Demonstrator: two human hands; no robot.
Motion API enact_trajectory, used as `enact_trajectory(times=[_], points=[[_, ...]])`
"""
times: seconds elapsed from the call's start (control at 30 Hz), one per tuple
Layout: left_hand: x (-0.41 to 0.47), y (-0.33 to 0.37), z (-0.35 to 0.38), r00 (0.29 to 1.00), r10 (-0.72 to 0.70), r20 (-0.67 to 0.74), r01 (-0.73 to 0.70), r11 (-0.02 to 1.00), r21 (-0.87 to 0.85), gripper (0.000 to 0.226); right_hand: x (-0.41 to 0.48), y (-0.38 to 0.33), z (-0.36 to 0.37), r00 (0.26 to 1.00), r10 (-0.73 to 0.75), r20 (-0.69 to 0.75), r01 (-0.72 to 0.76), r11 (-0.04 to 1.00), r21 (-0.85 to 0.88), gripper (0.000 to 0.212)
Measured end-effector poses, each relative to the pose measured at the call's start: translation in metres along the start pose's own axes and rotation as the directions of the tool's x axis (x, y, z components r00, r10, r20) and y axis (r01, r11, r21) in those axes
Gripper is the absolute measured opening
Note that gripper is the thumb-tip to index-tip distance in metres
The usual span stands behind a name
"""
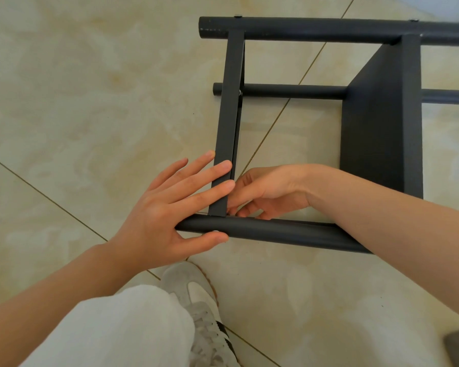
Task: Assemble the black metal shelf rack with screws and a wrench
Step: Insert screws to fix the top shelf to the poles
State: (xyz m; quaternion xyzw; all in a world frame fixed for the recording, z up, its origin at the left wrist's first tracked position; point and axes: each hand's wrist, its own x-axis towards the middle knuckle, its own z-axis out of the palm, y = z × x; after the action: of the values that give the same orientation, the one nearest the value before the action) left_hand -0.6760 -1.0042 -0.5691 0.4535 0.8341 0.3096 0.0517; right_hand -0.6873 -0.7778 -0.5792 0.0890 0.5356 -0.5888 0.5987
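The black shelf rack (376, 123) is lying on its side on the tiled floor (90, 88) in front of my shoe (196, 292), and its right end is running out of the picture. My left hand (164, 207) is lying flat with a wide grip, its straight fingers pressing on the flat bar (227, 115) and its thumb sitting on the near round tube (276, 230), right beside a small silver screw (215, 231). My right hand (270, 192) is reaching in behind that tube with curled fingers, but the fingertips are hiding under the bar, so I cannot tell if this grip is holding anything.
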Motion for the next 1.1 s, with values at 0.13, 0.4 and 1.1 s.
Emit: enact_trajectory(times=[0.13, 0.4, 1.1], points=[[-0.0002, -0.0003, 0.0007, 1.0, 0.009, -0.01, -0.009, 1.0, -0.003, 0.06, 0.0034, -0.0013, 0.0033, 1.0, -0.004, -0.014, 0.004, 1.0, 0.008, 0.016], [-0.0005, -0.0011, 0.0009, 1.0, 0.007, -0.01, -0.007, 1.0, -0.008, 0.06, 0.0002, 0.001, -0.0029, 0.999, -0.035, 0.025, 0.034, 0.999, 0.026, 0.024], [0.0, -0.0008, 0.001, 1.0, 0.01, -0.009, -0.01, 1.0, -0.01, 0.059, 0.0033, 0.0006, 0.0016, 0.995, -0.103, 0.002, 0.103, 0.994, -0.04, 0.012]])
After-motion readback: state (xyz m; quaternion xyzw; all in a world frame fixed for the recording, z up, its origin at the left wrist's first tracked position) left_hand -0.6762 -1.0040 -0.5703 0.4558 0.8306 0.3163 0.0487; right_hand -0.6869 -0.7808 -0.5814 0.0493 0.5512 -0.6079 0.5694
